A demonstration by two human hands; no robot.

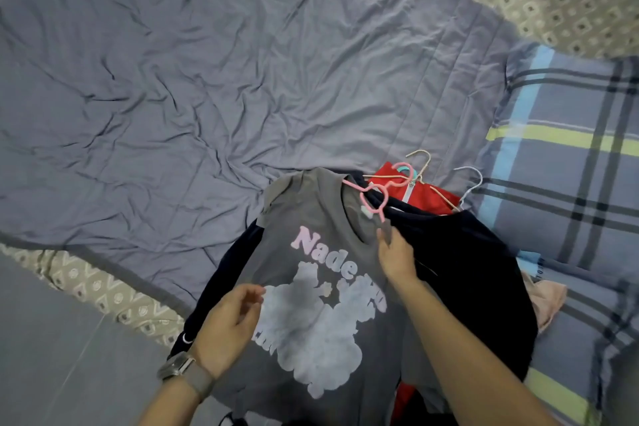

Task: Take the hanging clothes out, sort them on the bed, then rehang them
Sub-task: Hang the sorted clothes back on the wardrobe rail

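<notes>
A grey T-shirt (311, 273) with pink lettering and a pale print lies on top of a pile of clothes at the bed's near edge. A pink hanger (371, 199) sits in its neck. Under it are a dark navy garment (460, 263) and a red garment (420, 192) on a beige hanger (423, 162), with a pale blue hanger (472, 183) beside them. My right hand (396, 258) pinches the grey shirt's collar just below the pink hanger. Over the shirt's left side hovers my left hand (230, 325), fingers loosely curled, holding nothing.
A wrinkled grey-blue quilt (207, 79) covers most of the bed. A plaid pillow (570, 156) lies at the right, with a pinkish cloth (546, 301) poking out beside the pile. The patterned beige sheet (103, 287) shows at the near edge, with grey floor (52, 356) below it.
</notes>
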